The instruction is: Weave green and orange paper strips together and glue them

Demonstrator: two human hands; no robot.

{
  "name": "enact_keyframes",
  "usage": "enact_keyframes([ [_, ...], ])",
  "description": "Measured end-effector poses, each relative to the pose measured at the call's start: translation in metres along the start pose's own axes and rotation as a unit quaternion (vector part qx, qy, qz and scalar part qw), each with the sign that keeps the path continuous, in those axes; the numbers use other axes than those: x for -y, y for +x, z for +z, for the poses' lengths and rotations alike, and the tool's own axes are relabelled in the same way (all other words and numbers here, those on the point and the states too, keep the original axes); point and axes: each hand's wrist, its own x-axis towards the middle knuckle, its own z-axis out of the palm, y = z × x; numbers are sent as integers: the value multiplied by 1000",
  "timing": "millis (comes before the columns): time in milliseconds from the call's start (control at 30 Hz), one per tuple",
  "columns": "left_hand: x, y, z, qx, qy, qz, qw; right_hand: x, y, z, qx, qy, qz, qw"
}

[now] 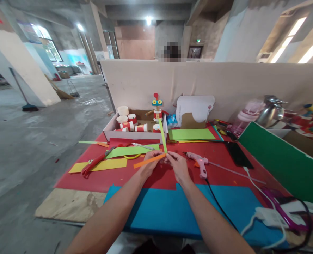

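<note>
Both of my hands meet over the red sheet in the middle of the table. My left hand (pixel 151 161) is closed around an orange paper strip (pixel 148 161) that sticks out to the left. In my right hand (pixel 177 163) the fingers pinch the lower end of a green paper strip (pixel 163 135), which points away from me. The two strips meet at a corner between my fingertips. A pink glue gun (pixel 199 163) lies just right of my right hand. Left of my hands lie red-handled scissors (pixel 95 162), a green sheet (pixel 130 151) and a yellow strip (pixel 111 164).
Behind my hands stands a cardboard box (pixel 135 137) with several paper cups and a small spring-armed figure (pixel 157 103). A phone (pixel 238 154), a green board (pixel 275 165), a steel kettle (pixel 272 109) and a power strip (pixel 272 217) with cables crowd the right. A white partition (pixel 212 79) rises behind.
</note>
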Motion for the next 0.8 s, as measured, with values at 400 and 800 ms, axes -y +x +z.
enact_keyframes([
  [400, 7, 6, -1, -20, -54, -47, 997, 5, -3, 2, -25, 32, -19, 999],
  [800, 2, 7, -6, -65, 53, -29, 996, 5, -2, -1, 45, 51, 51, 996],
])
